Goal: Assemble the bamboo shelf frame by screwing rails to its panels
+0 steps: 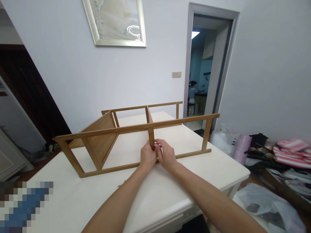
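A brown wooden shelf frame (182, 121) lies on its side on the white table (136, 207). Its slanted wooden panel (103, 134) spans the left part, between the near and far side frames. My left hand (148, 157) is closed around the lower end of the middle crossbar (151, 133) in the near side frame. On the other side of that bar, my right hand (167, 154) has its thumb and forefinger pinched together close against the wood. Whatever lies between those fingertips is too small to name. Small pieces (122, 184) lie on the table beside my left forearm, partly hidden.
A framed picture (120, 43) and a switch plate (176, 74) are on the wall. Through the doorway (188, 64), a person (192, 94) sits in another room. Right of the table are a pink roll (243, 149), striped cloth (291, 152) and a plastic bag (269, 207).
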`<state>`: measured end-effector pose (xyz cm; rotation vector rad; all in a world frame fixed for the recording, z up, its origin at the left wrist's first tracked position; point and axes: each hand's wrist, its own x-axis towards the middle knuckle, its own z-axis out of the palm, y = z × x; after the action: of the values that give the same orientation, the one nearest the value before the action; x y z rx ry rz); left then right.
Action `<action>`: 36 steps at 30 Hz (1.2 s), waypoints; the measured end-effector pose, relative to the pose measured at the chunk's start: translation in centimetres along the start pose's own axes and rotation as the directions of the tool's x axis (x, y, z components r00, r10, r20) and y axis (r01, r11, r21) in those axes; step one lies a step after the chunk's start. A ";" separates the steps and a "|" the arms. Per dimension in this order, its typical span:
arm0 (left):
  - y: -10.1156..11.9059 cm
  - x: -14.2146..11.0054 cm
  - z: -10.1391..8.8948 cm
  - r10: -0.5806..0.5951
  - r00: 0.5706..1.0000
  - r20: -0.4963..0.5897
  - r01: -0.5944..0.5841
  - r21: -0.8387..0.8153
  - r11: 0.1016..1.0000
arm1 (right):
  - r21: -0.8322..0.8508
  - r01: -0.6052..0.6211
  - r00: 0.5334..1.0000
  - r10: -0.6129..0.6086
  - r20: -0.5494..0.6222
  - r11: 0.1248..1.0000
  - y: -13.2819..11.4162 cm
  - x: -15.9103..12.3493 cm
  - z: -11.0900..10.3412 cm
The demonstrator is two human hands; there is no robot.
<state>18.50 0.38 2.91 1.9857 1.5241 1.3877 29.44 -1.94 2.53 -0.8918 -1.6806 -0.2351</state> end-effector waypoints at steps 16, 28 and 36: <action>-0.3 0.0 0.1 0.056 0.998 0.011 -0.055 -0.066 0.996 | 0.006 0.024 1.000 -0.024 -0.015 1.000 -0.2 0.2 -0.2; 0.2 0.1 -0.1 0.018 1.000 0.018 -0.016 -0.069 0.997 | 0.038 0.001 1.000 -0.002 0.020 0.999 -0.2 0.1 -0.1; 0.3 0.1 0.0 0.013 1.000 0.006 -0.013 -0.075 0.997 | 0.039 0.009 1.000 -0.010 0.022 0.999 -0.1 0.0 0.0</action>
<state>18.63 0.37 3.17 1.9575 1.4371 1.4200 29.34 -2.00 2.57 -0.8607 -1.7051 -0.1985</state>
